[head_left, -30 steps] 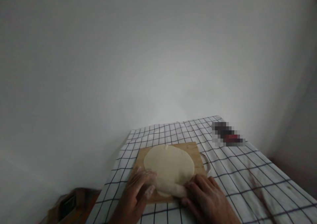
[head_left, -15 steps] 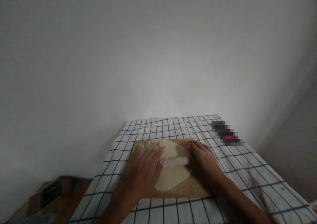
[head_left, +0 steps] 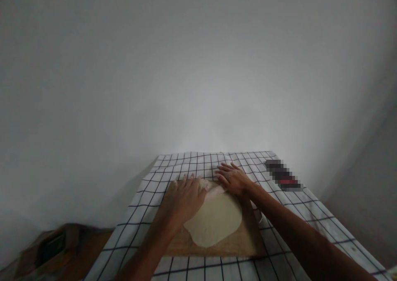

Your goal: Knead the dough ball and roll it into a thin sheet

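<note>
A thin, pale sheet of dough [head_left: 215,221] lies on a wooden board [head_left: 180,247]. Across its far part runs a floury rolling pin [head_left: 216,191], only its middle showing between my hands. My left hand [head_left: 187,196] rests palm down over the pin's left end, fingers stretched forward and floury at the tips. Over the right end lies my right hand [head_left: 232,178], flat with fingers spread and pointing left and forward. Both ends of the pin are hidden under the hands.
The board sits on a table with a white cloth [head_left: 145,198] checked in black lines. A dark pixelated object [head_left: 282,175] lies at the table's right edge. A pale wall stands behind. At lower left, a brown box-like thing [head_left: 52,248] is beside the table.
Both hands have rolled the pin away from me, from the dough's middle to its far part. The right hand has moved forward and left, its fingers now flatter.
</note>
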`<state>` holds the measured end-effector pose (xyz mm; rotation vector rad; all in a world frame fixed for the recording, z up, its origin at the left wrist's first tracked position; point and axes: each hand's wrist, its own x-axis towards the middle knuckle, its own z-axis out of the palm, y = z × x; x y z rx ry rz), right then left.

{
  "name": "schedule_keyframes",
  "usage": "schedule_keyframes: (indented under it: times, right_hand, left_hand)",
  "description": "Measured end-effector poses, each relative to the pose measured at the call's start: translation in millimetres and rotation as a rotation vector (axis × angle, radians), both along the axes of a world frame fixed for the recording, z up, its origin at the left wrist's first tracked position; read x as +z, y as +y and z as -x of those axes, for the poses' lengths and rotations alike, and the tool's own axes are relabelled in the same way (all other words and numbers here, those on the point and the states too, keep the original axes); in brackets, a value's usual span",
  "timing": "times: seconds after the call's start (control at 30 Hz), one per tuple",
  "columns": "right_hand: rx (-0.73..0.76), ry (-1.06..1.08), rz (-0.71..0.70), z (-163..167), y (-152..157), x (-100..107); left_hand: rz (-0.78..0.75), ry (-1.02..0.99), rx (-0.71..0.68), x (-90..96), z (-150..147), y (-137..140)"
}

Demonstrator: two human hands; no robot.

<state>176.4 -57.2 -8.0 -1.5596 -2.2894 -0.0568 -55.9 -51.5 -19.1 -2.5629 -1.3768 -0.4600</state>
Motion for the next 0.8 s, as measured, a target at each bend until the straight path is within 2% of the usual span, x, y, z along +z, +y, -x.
schedule_keyframes:
  times: [0.13,0.3,0.4,0.5,0.7,0.8]
  right_hand:
    - [0.044,0.057,-0.008,-8,-55,-7]
    - [-0.019,0.125,-0.068,-3,-135,-22]
    - [-0.026,0.115,-0.045,-3,-147,-25]
    - [-0.045,0.08,-0.005,-6,-112,-19]
    - [-0.067,0.003,0.075,3,3,-1]
    - [-0.055,0.013,0.081,11,37,1]
  left_hand:
    - [-0.093,-0.07,-0.06,-5.8,-6,-31]
    - [-0.139,-0.067,-0.229,-26.6,14,-79]
    - [-0.136,-0.021,-0.298,-29.1,22,-94]
    - [-0.106,-0.025,-0.271,-23.7,18,-81]
    - [-0.061,-0.045,-0.067,0.8,2,-25]
    - [0.027,-0.033,-0.016,9.9,3,-16]
